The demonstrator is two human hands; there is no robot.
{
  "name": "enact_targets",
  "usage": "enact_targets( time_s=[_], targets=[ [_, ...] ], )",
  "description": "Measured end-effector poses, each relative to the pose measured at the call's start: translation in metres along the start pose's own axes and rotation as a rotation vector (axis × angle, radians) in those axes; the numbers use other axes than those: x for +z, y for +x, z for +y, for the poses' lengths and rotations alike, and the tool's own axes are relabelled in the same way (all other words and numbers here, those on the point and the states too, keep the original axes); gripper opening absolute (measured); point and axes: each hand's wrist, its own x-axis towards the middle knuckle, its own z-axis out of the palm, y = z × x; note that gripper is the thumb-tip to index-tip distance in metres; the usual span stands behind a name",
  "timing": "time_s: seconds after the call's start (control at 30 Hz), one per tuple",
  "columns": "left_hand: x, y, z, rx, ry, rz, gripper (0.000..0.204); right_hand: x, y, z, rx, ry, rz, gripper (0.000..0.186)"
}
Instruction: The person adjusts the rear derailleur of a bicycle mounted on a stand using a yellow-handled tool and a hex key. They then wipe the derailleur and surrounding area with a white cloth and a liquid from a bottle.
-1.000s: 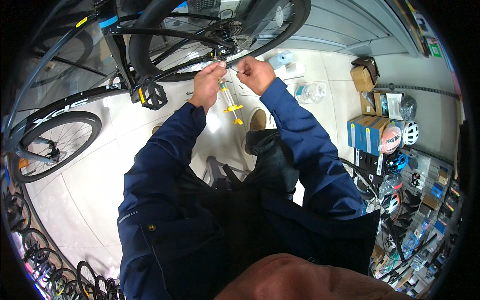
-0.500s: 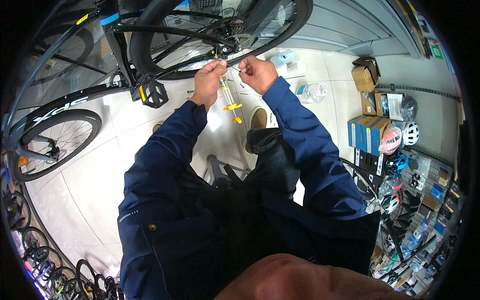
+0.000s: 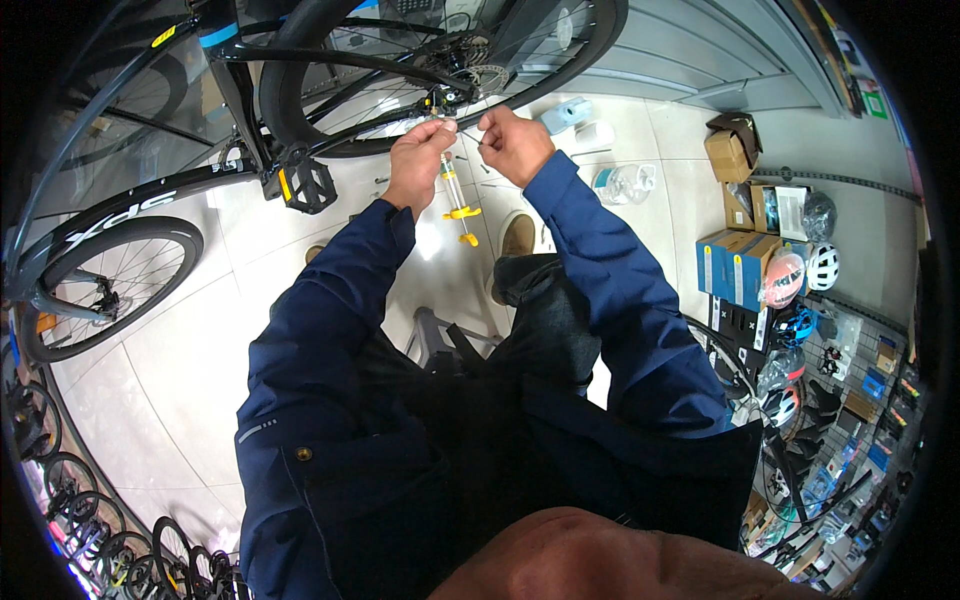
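Note:
My left hand [image 3: 416, 168] is closed in a pinch at the upper end of a clear syringe [image 3: 454, 188] with yellow fittings. The syringe hangs below the fingers, its yellow plunger end lowest. Just beyond is the rear brake area of a black bicycle [image 3: 345, 62], with its disc rotor [image 3: 489, 80] and sprockets [image 3: 466, 48]. To the right, my right hand [image 3: 518, 148] is closed, thumb against the fingers, close to the brake. A thin dark piece shows at its fingertips, too small to name. What joins the syringe to the bicycle is hidden by my left fingers.
A pedal [image 3: 308, 188] juts out left of my hands. On the tiled floor lie a clear plastic bottle [image 3: 624, 185], a pale blue container [image 3: 565, 115] and several small tools. Boxes [image 3: 732, 268] and helmets [image 3: 783, 278] stand at the right. A stool [image 3: 432, 340] is between my legs.
The syringe's lower end has swung slightly left. Both hands stay almost where they were, still closed.

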Motion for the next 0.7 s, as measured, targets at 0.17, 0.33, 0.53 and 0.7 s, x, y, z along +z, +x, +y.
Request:
enact_targets(
  time_s=[0.17,0.33,0.53,0.7],
  targets=[
    [-0.001,0.003,-0.003,0.029,0.061,-0.004,0.024,0.0,-0.001,0.003,0.012,-0.018,0.022,0.026],
    [-0.001,0.002,-0.003,-0.028,0.003,0.016,0.024,0.01,-0.002,0.019,0.001,0.173,0.023,0.022],
    [0.0,0.0,0.002,-0.085,-0.053,0.014,0.023,0.017,-0.002,0.034,0.258,0.93,-0.039,0.015],
    [0.003,-0.004,0.007,-0.127,-0.121,0.015,0.022,0.021,0.001,0.025,0.561,1.445,0.018,0.02]
  ],
)
